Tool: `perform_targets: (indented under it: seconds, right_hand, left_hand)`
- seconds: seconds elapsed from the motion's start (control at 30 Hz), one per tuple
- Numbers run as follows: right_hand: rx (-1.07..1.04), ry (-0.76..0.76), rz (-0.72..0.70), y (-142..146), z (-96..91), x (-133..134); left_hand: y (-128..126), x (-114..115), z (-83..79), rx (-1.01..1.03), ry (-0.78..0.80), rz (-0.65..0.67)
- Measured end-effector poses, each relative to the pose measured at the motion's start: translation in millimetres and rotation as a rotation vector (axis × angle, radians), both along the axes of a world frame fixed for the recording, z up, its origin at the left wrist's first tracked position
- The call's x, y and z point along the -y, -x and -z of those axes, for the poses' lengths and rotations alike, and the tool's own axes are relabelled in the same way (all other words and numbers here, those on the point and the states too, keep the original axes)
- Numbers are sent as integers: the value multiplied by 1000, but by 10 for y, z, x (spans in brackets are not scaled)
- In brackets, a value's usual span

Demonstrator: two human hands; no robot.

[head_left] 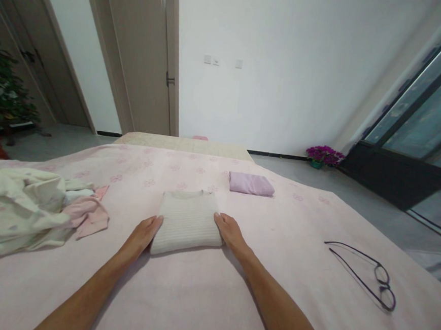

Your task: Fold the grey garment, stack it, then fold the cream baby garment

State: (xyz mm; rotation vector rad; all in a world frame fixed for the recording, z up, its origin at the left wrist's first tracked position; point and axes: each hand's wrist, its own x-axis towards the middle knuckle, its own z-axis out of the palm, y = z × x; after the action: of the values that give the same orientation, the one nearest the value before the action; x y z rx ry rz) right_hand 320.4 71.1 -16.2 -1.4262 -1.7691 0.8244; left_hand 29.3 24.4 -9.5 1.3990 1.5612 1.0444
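Observation:
A folded cream ribbed sweater (186,220) lies flat on the pink bedspread (202,296) in front of me. My left hand (144,233) rests against its left edge, fingers together and flat. My right hand (229,230) presses against its right edge in the same way. Neither hand grips anything; both flank the folded sweater. A folded lilac garment (251,183) sits further back, to the right of the sweater.
A heap of unfolded cream and pink clothes (30,206) lies at the left of the bed. Black-framed glasses (372,273) rest on the bedspread at the right. Beyond the bed are a door (145,57), a potted purple flower (323,156) and a dark window frame (403,174).

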Motion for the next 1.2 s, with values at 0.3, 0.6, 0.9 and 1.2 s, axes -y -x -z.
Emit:
perform_targets:
  seconds: [0.3, 0.6, 0.9, 1.2]
  right_hand:
    - [-279, 120, -14, -36, 13, 49]
    - [-22, 11, 80, -82, -41, 136]
    - [368, -82, 105, -65, -76, 286]
    - [428, -601, -235, -138, -109, 366]
  left_hand:
    - [-24, 140, -91, 203, 141, 55]
    - [71, 129, -18, 162, 325, 100]
    - [130, 194, -144, -245, 250, 174]
    - [151, 172, 40, -824, -532, 356]
